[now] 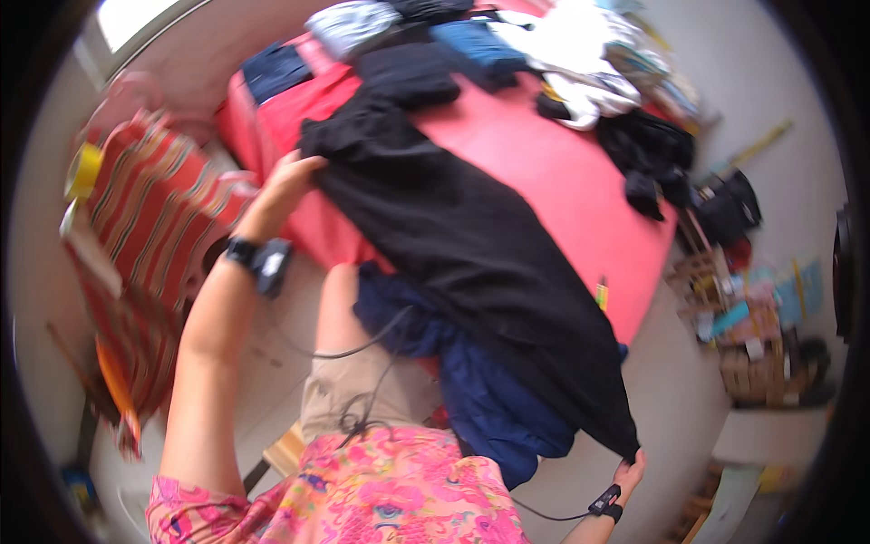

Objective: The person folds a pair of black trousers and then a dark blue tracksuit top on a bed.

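Fingers (314, 164) of the left hand (292, 179), left of centre in the frame, were clamped on one end of a long matte-black cloth garment (471, 236), which slanted across the middle over rumpled navy fabric (503, 412); the right hand (630, 470) pinched its tapered end, lower right, seemingly to hold it taut.

Black garment (471, 236) hides some navy cloth (494, 408), right forearm (594, 529) gets cut off, clutter (752, 317) at right seems too blurry tbh.
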Available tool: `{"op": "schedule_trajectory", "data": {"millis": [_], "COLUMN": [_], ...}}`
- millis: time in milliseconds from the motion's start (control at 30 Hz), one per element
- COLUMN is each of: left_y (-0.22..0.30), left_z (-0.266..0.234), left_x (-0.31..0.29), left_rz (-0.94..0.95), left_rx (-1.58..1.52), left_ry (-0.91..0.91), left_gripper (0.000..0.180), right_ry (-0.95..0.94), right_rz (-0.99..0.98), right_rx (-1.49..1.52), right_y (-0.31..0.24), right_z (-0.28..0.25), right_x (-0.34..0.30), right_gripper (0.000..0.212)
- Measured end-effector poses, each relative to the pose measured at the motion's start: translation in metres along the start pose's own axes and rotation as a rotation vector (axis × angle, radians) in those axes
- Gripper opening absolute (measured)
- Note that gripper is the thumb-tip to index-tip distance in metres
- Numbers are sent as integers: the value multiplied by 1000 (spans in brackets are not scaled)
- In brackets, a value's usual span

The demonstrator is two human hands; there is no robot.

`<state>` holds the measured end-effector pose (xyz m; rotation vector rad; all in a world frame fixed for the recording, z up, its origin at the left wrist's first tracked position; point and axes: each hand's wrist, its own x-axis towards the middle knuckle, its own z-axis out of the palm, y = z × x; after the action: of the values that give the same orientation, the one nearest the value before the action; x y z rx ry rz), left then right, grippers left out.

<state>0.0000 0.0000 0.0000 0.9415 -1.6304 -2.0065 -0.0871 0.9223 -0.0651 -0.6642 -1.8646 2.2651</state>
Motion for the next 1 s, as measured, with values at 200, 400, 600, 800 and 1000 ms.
{"op": "schedule_trajectory", "data": {"millis": [200,400,600,800,1000], "left_y": [-52,-104,-40,-49,-58], "left_z": [25,-19,104,205,256], "left_x": [68,96,11,-102,-143], "left_rz": [-24,-67,971,655,975], "left_rx": [-16,413,1282,1072,1257], "left_ry": [-203,-24,312,-986,-1145], "left_gripper": [19,60,56,41,39], "right_ry": [342,419,494,536,582], "right_rz": [-118,267,277,435,447], "right_rx": [-177,45,-50,-1,210], "right_y": [-27,112,125,128,136], "right_z": [-13,-3,26,25,53], "right_x": [-62,-96,-81,-87,-89], "right_gripper": [54,41,28,25,24]}}
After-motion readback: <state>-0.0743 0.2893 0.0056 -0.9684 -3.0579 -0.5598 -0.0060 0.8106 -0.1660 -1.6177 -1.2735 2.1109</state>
